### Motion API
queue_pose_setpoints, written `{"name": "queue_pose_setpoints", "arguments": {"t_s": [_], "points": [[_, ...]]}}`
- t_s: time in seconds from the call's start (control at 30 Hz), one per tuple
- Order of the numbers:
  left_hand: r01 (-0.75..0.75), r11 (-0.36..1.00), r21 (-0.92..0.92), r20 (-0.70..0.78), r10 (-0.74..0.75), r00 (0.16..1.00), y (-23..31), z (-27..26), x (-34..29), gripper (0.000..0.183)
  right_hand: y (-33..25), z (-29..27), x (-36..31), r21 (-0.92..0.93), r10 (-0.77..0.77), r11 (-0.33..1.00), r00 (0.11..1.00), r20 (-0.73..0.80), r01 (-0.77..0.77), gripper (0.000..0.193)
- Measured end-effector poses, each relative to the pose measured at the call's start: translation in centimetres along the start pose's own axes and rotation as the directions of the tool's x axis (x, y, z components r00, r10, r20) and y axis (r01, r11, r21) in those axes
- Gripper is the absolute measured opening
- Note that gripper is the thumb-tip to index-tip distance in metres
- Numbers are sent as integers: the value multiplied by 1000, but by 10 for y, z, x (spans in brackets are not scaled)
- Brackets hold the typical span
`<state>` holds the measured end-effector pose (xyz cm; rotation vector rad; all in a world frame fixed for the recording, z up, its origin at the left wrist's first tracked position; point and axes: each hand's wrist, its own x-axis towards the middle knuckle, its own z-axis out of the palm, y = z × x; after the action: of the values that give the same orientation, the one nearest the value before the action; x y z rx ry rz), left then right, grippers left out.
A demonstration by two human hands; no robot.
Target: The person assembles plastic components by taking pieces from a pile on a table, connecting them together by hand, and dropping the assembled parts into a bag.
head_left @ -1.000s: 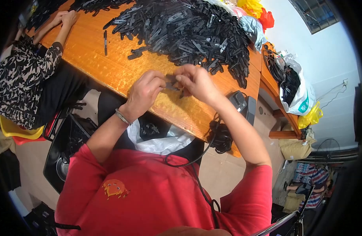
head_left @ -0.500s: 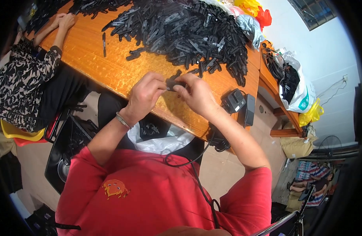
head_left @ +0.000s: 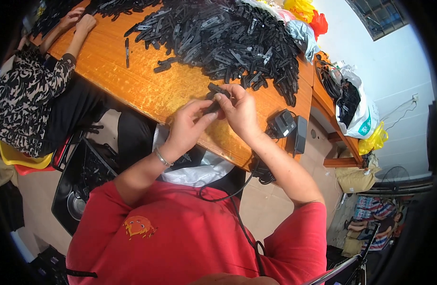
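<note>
Close to the table's near edge, a small black plastic piece [head_left: 218, 89] is held between my two hands, tilted. My right hand [head_left: 240, 113] grips it with thumb and bent fingers from the right. From the lower left, my left hand [head_left: 186, 124] pinches its lower end, thumb against fingertips. The fingers hide much of the piece. Beyond my hands lies a large heap of similar long, narrow black plastic pieces [head_left: 218, 40] on the wooden table [head_left: 147, 88]. A few loose pieces [head_left: 166, 64] sit at the heap's near left, and a single slim one [head_left: 127, 52] lies apart.
Black power adapters [head_left: 281, 124] rest at the table's right corner, with a cable running down across my front. A white bag [head_left: 194, 171] is below the near edge. To the left sits a co-worker, whose hands [head_left: 80, 21] are over the table. A black bin [head_left: 69, 190] stands lower left.
My left hand has shifted right and down, closer to my right hand. The black piece now stands out more above my fingers. The co-worker's hands have moved apart slightly.
</note>
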<state>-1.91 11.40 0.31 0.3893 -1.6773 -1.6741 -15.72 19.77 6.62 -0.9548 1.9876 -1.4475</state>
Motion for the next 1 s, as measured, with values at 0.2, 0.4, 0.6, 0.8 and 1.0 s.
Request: {"name": "queue_pose_setpoints", "arguments": {"t_s": [0.2,0.4,0.6,0.8,1.0], "points": [[-171,831,530,160,99,982,19,-16,9,21,6,1,1,-122,-32,992,999,-9,30,23],[255,915,-312,175,-208,962,-7,-18,20,27,3,-1,0,-62,-128,990,992,-20,127,25],[345,874,-341,187,-296,937,0,-29,23,26,0,-2,-15,-89,-127,988,992,11,128,22],[272,877,-396,176,-218,960,-3,-22,22,25,11,8,-12,-232,-357,908,934,7,349,24],[277,916,-292,165,-237,957,-3,-24,17,26,9,2,-14,-308,-329,892,943,60,331,26]]}}
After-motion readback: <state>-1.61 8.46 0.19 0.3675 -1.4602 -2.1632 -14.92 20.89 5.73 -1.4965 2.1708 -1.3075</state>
